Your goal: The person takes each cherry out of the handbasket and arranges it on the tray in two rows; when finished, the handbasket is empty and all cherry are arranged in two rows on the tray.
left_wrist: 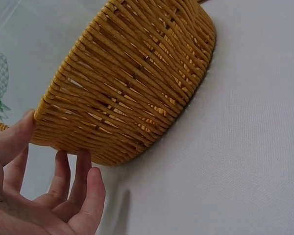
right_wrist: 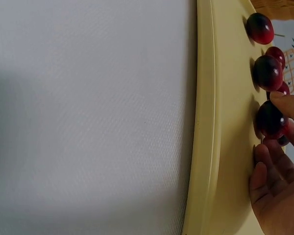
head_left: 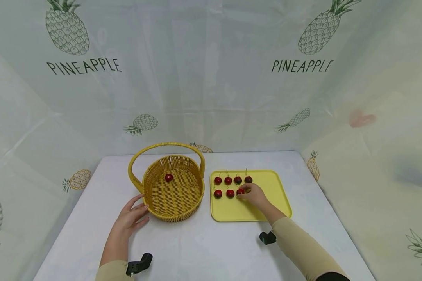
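A round yellow wicker basket (head_left: 174,199) with a raised handle stands on the left of the table, a single red cherry (head_left: 168,177) lying inside. My left hand (head_left: 131,217) holds its near left side. In the left wrist view the thumb rests on the rim of the basket (left_wrist: 132,83), and the other fingers spread low against or beside the wall. To the right lies a yellow tray (head_left: 272,191) with dark red cherries in two rows. My right hand (head_left: 256,196) pinches the end cherry (right_wrist: 270,120) of the front row between thumb and fingers, at the tray's surface.
Several other cherries (head_left: 227,180) with thin stems stay on the tray's left half. White cloth covers the table (head_left: 197,249), and a pineapple-printed curtain (head_left: 211,86) hangs behind and at both sides. The basket handle (head_left: 168,144) arches up at the back.
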`<action>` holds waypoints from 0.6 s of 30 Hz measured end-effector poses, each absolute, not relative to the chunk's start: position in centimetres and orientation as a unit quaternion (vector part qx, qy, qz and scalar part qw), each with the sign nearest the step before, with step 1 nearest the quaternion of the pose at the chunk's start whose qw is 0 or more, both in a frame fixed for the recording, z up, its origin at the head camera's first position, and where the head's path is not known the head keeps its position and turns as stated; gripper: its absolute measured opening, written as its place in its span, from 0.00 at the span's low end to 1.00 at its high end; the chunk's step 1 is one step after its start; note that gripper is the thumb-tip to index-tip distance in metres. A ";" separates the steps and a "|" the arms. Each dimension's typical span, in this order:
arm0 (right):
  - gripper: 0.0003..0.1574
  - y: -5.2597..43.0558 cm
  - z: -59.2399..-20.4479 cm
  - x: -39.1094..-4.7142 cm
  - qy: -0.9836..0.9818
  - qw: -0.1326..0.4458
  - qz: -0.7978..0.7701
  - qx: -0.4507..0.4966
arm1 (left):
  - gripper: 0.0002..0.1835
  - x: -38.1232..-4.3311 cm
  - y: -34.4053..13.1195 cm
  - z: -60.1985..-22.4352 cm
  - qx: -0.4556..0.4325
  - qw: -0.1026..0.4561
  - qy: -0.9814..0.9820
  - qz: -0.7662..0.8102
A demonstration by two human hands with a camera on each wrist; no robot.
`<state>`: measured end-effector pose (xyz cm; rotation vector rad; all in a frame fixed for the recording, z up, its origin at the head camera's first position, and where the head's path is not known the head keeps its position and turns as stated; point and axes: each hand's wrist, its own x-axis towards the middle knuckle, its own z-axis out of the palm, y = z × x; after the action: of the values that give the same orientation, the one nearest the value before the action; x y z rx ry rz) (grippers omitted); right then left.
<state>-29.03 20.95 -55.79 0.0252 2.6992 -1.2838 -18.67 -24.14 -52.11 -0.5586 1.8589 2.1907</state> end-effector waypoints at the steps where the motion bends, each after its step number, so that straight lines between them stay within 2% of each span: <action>1: 0.16 21.0 -55.8 -29.0 0.900 0.077 -0.429 0.008 | 0.35 -18.7 -24.1 -52.1 -0.189 0.108 0.632 0.744; 18: 0.16 20.9 -55.5 -28.8 0.901 0.075 -0.428 0.004 | 0.35 -18.7 -24.2 -52.0 -0.196 0.105 0.633 0.742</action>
<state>-28.81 20.92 -55.52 0.0112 2.7031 -1.2836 -18.70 -24.16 -52.02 -0.5773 1.8656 2.1868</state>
